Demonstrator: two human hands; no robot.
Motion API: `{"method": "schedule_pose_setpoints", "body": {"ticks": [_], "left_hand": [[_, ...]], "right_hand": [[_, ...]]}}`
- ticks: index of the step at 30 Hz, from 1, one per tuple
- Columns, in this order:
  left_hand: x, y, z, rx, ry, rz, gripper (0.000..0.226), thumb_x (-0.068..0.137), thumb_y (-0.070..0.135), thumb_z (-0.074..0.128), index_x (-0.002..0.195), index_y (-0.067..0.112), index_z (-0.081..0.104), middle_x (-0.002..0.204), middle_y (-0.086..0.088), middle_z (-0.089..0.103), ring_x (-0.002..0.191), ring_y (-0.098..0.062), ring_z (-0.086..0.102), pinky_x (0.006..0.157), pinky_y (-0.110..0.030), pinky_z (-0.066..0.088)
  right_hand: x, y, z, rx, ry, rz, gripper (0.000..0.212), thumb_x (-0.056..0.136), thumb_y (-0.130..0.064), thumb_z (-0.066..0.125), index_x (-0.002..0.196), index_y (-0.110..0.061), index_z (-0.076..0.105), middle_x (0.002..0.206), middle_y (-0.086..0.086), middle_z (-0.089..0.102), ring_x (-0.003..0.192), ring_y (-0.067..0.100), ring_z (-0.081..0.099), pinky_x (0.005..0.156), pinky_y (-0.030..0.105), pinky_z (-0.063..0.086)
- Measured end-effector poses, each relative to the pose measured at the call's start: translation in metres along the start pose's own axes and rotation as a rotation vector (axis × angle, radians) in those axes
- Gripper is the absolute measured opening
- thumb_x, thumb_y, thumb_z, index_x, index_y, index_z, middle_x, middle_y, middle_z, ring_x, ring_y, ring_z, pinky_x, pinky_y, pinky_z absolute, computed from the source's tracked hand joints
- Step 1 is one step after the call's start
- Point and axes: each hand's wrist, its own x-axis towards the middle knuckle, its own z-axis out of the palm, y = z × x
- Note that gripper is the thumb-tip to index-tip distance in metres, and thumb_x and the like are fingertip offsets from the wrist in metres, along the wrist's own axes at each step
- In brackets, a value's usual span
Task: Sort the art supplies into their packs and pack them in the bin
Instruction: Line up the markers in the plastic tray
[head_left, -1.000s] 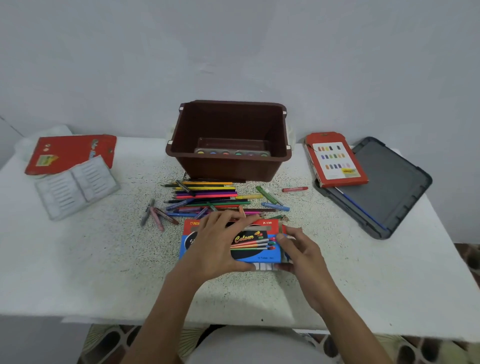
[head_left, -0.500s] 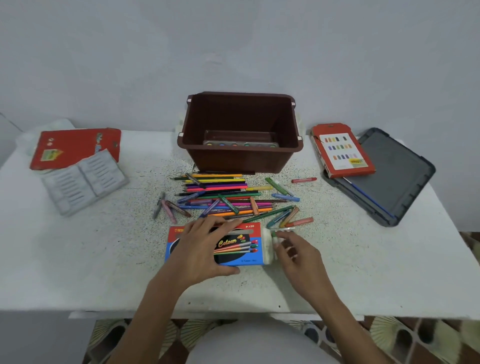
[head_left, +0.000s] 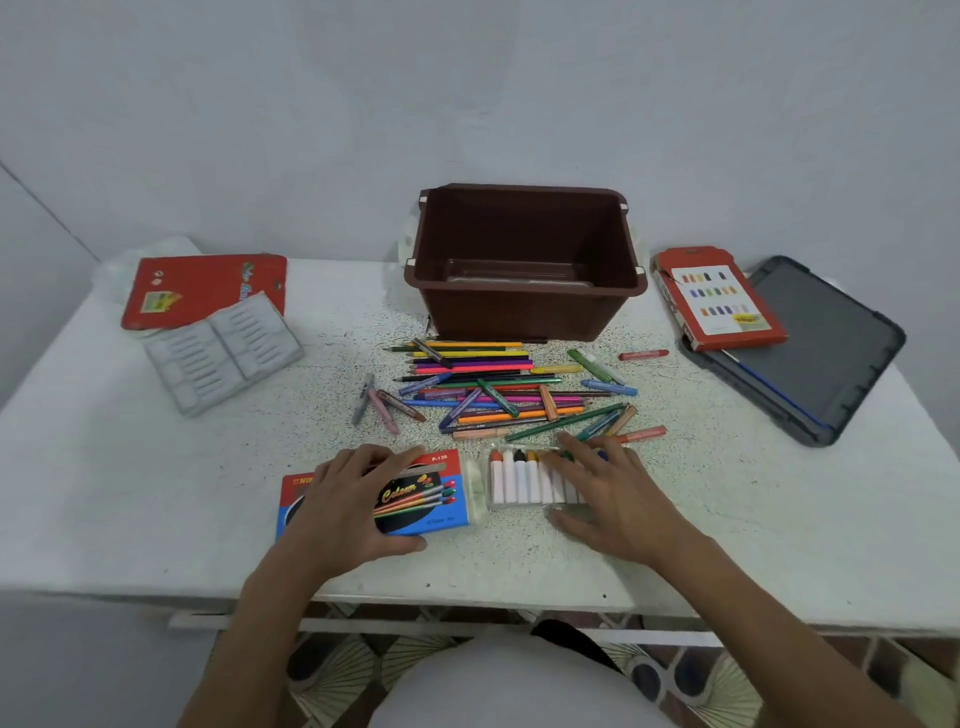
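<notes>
The clear tray of colour sticks lies just right of its blue-and-red box, near the table's front edge. We judge the pack is being opened for refilling, and gathering the loose pencils and crayons comes next. Our left hand grips the box, fingers over it and thumb at its near edge. Our right hand rests spread flat on the tray and grasps nothing.
</notes>
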Motion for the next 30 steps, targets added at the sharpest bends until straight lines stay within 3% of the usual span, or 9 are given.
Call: {"method": "schedule_pose_setpoints", "body": {"ticks": [4, 8, 15, 19, 25, 30], "left_hand": [[-0.003, -0.008, 0.005, -0.010, -0.071, -0.034, 0.105, 0.057, 0.088, 0.049, 0.149, 0.044, 0.025, 0.134, 0.007, 0.043, 0.120, -0.013, 0.039, 0.104, -0.038, 0.033], [-0.001, -0.011, 0.009, -0.024, -0.077, -0.048, 0.106, 0.057, 0.087, 0.051, 0.149, 0.044, 0.024, 0.136, 0.007, 0.042, 0.121, -0.013, 0.038, 0.105, -0.038, 0.032], [0.010, -0.007, 0.013, -0.045, -0.086, -0.016, 0.111, 0.051, 0.093, 0.050, 0.148, 0.046, 0.024, 0.137, 0.007, 0.040, 0.124, -0.014, 0.036, 0.106, -0.039, 0.030], [0.021, 0.002, 0.018, -0.014, -0.086, 0.034, 0.118, 0.045, 0.102, 0.034, 0.148, 0.046, 0.024, 0.138, 0.008, 0.039, 0.126, -0.016, 0.036, 0.108, -0.040, 0.029], [0.033, 0.014, 0.020, 0.020, -0.154, 0.088, 0.110, 0.053, 0.092, 0.045, 0.149, 0.049, 0.014, 0.141, 0.011, 0.029, 0.131, -0.012, 0.027, 0.113, -0.036, 0.022], [0.036, 0.016, 0.020, -0.009, -0.125, 0.139, 0.106, 0.060, 0.083, 0.062, 0.150, 0.046, 0.020, 0.141, 0.012, 0.033, 0.130, -0.009, 0.026, 0.112, -0.036, 0.021]], "right_hand": [[0.003, -0.001, 0.001, -0.015, -0.011, 0.007, 0.064, 0.081, -0.063, 0.048, 0.135, -0.027, 0.052, 0.127, 0.000, 0.060, 0.105, 0.026, 0.051, 0.083, 0.044, 0.049], [0.002, 0.001, 0.001, 0.037, -0.051, -0.010, 0.064, 0.082, -0.064, 0.049, 0.135, -0.028, 0.050, 0.115, 0.000, 0.055, 0.104, 0.021, 0.046, 0.085, 0.039, 0.046], [-0.016, 0.023, -0.009, 0.107, -0.078, 0.010, 0.066, 0.085, -0.068, 0.047, 0.140, -0.032, 0.045, 0.122, -0.002, 0.048, 0.109, 0.016, 0.043, 0.086, 0.034, 0.047], [-0.022, 0.030, -0.017, 0.111, -0.082, 0.018, 0.067, 0.085, -0.069, 0.048, 0.142, -0.035, 0.041, 0.125, -0.003, 0.048, 0.110, 0.016, 0.045, 0.087, 0.031, 0.045], [-0.021, 0.022, -0.017, 0.121, -0.101, -0.019, 0.066, 0.085, -0.067, 0.049, 0.143, -0.039, 0.038, 0.126, -0.004, 0.049, 0.111, 0.015, 0.045, 0.089, 0.034, 0.045], [-0.016, 0.019, -0.011, 0.099, -0.115, -0.031, 0.064, 0.086, -0.065, 0.047, 0.144, -0.040, 0.039, 0.128, -0.003, 0.049, 0.114, 0.016, 0.043, 0.091, 0.036, 0.044]]}}
